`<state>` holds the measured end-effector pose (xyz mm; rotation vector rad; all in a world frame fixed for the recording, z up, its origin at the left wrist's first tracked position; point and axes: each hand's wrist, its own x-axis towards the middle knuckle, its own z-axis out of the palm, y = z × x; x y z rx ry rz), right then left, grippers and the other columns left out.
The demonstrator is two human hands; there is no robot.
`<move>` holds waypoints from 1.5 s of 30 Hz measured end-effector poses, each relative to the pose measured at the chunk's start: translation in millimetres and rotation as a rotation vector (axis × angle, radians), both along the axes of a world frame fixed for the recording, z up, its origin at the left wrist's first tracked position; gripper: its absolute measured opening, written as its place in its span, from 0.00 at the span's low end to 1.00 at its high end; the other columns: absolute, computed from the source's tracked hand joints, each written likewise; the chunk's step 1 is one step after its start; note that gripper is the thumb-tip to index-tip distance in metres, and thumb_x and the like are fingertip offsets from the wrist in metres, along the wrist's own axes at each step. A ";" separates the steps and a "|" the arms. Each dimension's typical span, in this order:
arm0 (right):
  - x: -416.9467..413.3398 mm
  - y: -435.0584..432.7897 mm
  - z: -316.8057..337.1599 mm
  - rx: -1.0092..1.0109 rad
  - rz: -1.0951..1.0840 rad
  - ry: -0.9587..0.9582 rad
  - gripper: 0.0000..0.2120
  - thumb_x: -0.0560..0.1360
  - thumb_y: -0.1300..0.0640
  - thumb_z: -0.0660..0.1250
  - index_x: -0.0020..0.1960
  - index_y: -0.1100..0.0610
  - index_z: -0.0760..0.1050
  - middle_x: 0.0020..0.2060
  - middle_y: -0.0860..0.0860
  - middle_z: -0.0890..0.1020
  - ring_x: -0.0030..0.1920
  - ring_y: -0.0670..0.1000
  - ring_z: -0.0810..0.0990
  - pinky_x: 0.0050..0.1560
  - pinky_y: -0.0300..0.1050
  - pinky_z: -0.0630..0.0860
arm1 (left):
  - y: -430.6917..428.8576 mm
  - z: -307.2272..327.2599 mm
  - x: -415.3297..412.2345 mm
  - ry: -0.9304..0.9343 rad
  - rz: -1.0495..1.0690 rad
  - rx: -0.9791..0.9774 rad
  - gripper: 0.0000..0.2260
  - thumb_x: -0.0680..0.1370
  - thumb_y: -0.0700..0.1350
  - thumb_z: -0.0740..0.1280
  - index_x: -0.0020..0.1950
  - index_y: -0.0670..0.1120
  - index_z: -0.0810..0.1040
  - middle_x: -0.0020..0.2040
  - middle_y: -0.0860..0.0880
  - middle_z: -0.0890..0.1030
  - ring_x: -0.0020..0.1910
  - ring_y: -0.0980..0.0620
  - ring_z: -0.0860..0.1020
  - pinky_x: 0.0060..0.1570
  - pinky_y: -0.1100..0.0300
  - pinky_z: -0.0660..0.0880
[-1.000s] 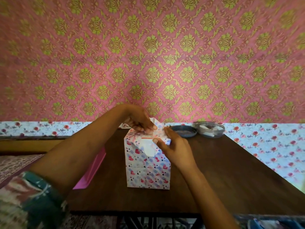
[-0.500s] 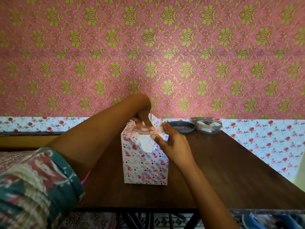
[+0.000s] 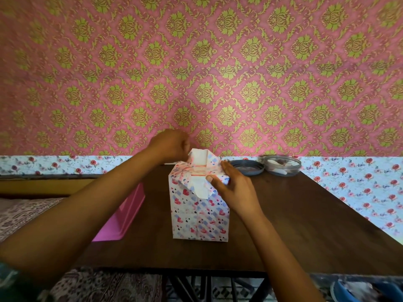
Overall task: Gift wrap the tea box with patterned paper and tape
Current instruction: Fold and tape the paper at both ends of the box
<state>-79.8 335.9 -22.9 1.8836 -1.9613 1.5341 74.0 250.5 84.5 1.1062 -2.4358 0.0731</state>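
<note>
A wrapped tea box (image 3: 200, 214) stands upright near the middle of a table (image 3: 305, 225). The left hand (image 3: 170, 144) reaches over from the left and holds an upright paper flap (image 3: 199, 156) at the box's far top edge. The right hand (image 3: 231, 184) rests on the top right corner. Behind and to the right of the box lies a lid (image 3: 247, 167), with a container (image 3: 282, 165) just beside it on its right. A tray (image 3: 124, 216) sits off the table's left edge. A wall (image 3: 218, 73) rises behind.

Soft, even daylight, with a faint sheen toward the table's (image 3: 305, 225) right edge (shadows weak). The wallpaper (image 3: 250, 90) blurs at the left, the left hand (image 3: 170, 144) is smeared, wall lines bow.
</note>
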 end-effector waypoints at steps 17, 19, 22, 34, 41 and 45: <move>-0.9 -5.0 -6.4 -0.035 0.020 -0.037 0.35 0.73 0.38 0.62 0.73 0.56 0.62 0.64 0.56 0.76 0.61 0.56 0.76 0.49 0.42 0.70 | 12.2 -51.4 0.6 -0.224 -0.338 0.131 0.20 0.81 0.56 0.45 0.73 0.59 0.59 0.75 0.56 0.59 0.75 0.56 0.53 0.75 0.53 0.44; -0.9 -2.3 -5.6 -0.017 0.021 -0.015 0.38 0.70 0.35 0.58 0.73 0.55 0.62 0.61 0.57 0.77 0.58 0.56 0.77 0.45 0.40 0.67 | 12.0 -49.3 0.1 -0.240 -0.237 0.091 0.20 0.82 0.55 0.45 0.75 0.56 0.56 0.76 0.55 0.55 0.76 0.54 0.51 0.73 0.54 0.43; -2.6 -0.8 -5.8 0.013 0.027 0.004 0.39 0.68 0.34 0.55 0.73 0.54 0.62 0.63 0.56 0.77 0.52 0.53 0.78 0.44 0.40 0.66 | 4.3 -48.1 13.7 -0.002 -0.128 0.057 0.28 0.76 0.58 0.44 0.74 0.52 0.61 0.75 0.52 0.59 0.74 0.51 0.57 0.72 0.52 0.50; -18.4 8.7 -14.5 -0.069 0.261 0.020 0.32 0.68 0.37 0.69 0.68 0.41 0.64 0.72 0.39 0.60 0.72 0.40 0.58 0.68 0.41 0.59 | 1.9 -82.0 53.6 0.533 -0.425 0.497 0.13 0.76 0.46 0.67 0.58 0.58 0.77 0.63 0.57 0.74 0.63 0.54 0.72 0.61 0.54 0.72; -7.9 3.0 3.6 -0.211 0.364 -0.295 0.05 0.71 0.58 0.70 0.45 0.57 0.83 0.44 0.47 0.85 0.47 0.45 0.83 0.50 0.42 0.78 | 7.5 -89.4 37.3 0.897 -0.400 0.592 0.06 0.76 0.40 0.66 0.49 0.46 0.81 0.44 0.55 0.83 0.43 0.62 0.82 0.38 0.70 0.76; -0.5 -2.0 5.5 -0.268 0.305 -0.381 0.11 0.73 0.59 0.68 0.35 0.64 0.79 0.27 0.42 0.80 0.32 0.38 0.78 0.37 0.35 0.73 | 6.3 -91.8 31.5 1.006 -0.343 0.636 0.04 0.75 0.41 0.67 0.44 0.44 0.82 0.43 0.52 0.84 0.43 0.58 0.82 0.42 0.65 0.76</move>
